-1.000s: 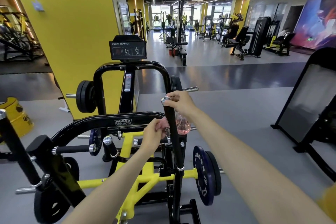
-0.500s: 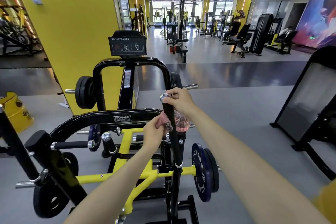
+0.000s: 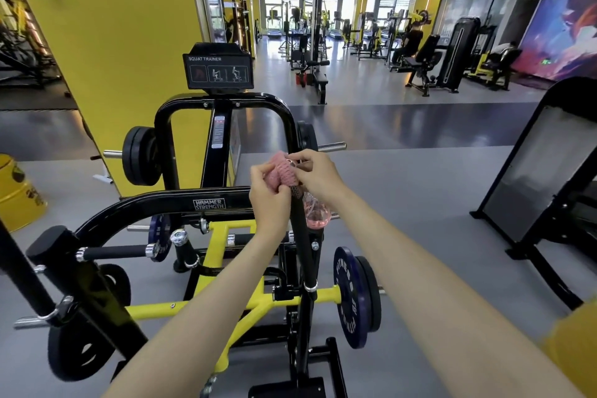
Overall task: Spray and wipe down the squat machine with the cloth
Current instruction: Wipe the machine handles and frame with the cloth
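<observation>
**Squat machine handle capped in cloth**

Head view: a person's two hands meet at the top end of one upright black handle. Its long axis climbs from the yellow frame toward them, leaning slightly left. One pink cloth wraps that tip. The left hand clenches the cloth from the left. The right hand, fingers curled, pinches the cloth's upper edge while one pink spray bottle hangs under its palm. Bare bar lies below both hands, equally near; a downward stroke looks the likely next move.
</observation>
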`<state>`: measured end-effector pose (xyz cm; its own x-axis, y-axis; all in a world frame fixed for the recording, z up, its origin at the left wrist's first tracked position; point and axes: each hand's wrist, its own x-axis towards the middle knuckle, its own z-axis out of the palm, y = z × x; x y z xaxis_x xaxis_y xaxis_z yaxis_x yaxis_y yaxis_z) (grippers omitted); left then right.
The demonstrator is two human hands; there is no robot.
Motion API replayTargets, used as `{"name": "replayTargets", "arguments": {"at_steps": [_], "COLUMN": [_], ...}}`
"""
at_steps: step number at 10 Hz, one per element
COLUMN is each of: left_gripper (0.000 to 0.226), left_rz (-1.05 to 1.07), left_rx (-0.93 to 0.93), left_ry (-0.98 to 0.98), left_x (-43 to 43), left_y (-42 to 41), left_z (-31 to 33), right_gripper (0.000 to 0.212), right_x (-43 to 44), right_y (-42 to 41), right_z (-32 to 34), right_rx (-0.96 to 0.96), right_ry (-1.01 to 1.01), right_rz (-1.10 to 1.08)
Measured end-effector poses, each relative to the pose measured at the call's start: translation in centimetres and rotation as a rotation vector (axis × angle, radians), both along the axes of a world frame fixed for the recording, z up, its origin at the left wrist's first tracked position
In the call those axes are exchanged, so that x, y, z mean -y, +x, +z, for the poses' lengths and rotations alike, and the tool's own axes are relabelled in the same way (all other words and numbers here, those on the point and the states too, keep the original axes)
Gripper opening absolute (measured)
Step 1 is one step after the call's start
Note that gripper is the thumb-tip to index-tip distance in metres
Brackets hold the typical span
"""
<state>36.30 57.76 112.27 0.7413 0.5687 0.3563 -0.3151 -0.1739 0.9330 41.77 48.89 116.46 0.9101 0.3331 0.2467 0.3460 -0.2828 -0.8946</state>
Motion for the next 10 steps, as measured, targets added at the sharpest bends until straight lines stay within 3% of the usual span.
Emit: {"name": "replayTargets", "arguments": {"at_steps": [1, 2, 4, 6, 8, 9, 10], "left_gripper": [0.036, 0.042, 0.058, 0.047, 0.064, 0.027, 0.029], "left_rz": [0.027, -0.015, -0.083, -0.245, -0.366, -0.39, -0.291], "left_rx": [-0.05, -0.169, -0.354, -0.489, -0.638, -0.6, -0.601], "left_ry": [-0.028, 0.041, 0.257, 0.384, 0.557, 0.213, 0.098], "left_x": [0.7, 1.0, 0.4, 0.5, 0.7, 1.5, 2.2], "left_y": [0.0, -0.2, -0.2, -0.5, -0.2, 0.5, 1.1], "left_z": [-1.3, -4.7, -10.4, -14.7, -19.8, -22.0, -24.7], "right_gripper": [0.018, 0.03, 0.03, 0.03, 0.028, 0.026, 0.026], "right_x": [-0.2, -0.3, -0.4, -0.4, -0.4, -0.6, -0.8], "right_y": [0.0, -0.4, -0.7, -0.5, -0.2, -0.1, -0.1], "right_z": [-0.4, -1.0, -1.3, -2.0, -2.7, -2.9, -3.2], "right_rx": [0.02, 0.034, 0.054, 0.066, 0.099, 0.099, 0.1], "right_ry": [0.014, 0.047, 0.072, 0.072, 0.032, 0.032, 0.059], "right_rz": [-0.005, -0.04, -0.039, -0.065, -0.083, -0.095, -0.112]}}
